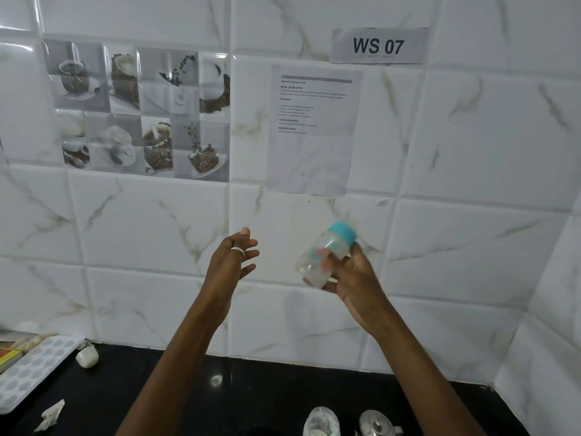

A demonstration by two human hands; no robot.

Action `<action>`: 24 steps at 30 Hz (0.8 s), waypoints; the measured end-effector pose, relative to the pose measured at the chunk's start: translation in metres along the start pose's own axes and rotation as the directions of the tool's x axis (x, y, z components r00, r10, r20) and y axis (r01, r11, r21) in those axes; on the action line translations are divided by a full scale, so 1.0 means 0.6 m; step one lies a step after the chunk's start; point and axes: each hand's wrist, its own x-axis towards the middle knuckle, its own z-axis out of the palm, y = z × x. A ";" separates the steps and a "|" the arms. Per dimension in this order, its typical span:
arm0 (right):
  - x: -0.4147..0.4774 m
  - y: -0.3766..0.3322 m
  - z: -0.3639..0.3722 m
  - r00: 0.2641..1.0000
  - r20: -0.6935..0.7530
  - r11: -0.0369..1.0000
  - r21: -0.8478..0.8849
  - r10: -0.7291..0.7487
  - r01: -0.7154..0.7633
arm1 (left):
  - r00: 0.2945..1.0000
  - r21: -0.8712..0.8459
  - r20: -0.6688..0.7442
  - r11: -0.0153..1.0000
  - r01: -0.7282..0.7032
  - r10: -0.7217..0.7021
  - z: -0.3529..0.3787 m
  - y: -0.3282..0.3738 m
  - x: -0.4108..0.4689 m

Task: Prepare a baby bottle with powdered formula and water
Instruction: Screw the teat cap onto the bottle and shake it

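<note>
Right hand [349, 278] holds the baby bottle [323, 256] tilted in mid-air before the tiled wall, fingers [323, 256] wrapped around its blurred body, teal cap [343, 231] uppermost. Left hand [231, 258] raised beside it, fingers spread, empty, above the black counter [251, 391].

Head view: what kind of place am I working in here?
Probably a kitchen set up as a numbered workstation: black countertop, marble-look tiled wall with coffee-picture tiles, a "WS 07" sign and a taped instruction sheet.
</note>
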 end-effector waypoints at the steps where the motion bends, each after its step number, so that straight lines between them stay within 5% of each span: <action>1: -0.002 0.001 0.000 0.999 0.045 0.998 -0.068 0.021 -0.018 | 1.000 0.000 0.000 1.000 0.001 -0.001 0.001 0.000 0.001; 6: 0.018 -0.016 -0.012 0.985 -0.156 0.933 0.336 -0.078 0.127 | 1.000 0.003 0.002 1.000 -0.007 0.007 0.002 0.001 0.003; 11: 0.007 0.004 0.004 0.998 0.048 0.999 -0.011 0.034 -0.034 | 1.000 -0.005 -0.006 1.000 0.002 -0.002 0.006 0.001 0.008; 16: 0.024 -0.008 0.002 0.984 -0.164 0.924 0.359 -0.073 0.129 | 1.000 0.005 0.002 1.000 -0.015 0.015 0.006 0.001 0.006; 21: 0.006 0.015 0.016 0.998 0.059 0.999 -0.042 0.020 -0.017 | 1.000 0.008 -0.002 1.000 -0.005 0.005 0.008 0.002 0.005; 24: 0.012 -0.005 0.008 0.994 -0.090 0.932 0.351 -0.064 0.092 | 1.000 0.010 -0.002 1.000 -0.007 0.007 0.004 0.003 0.003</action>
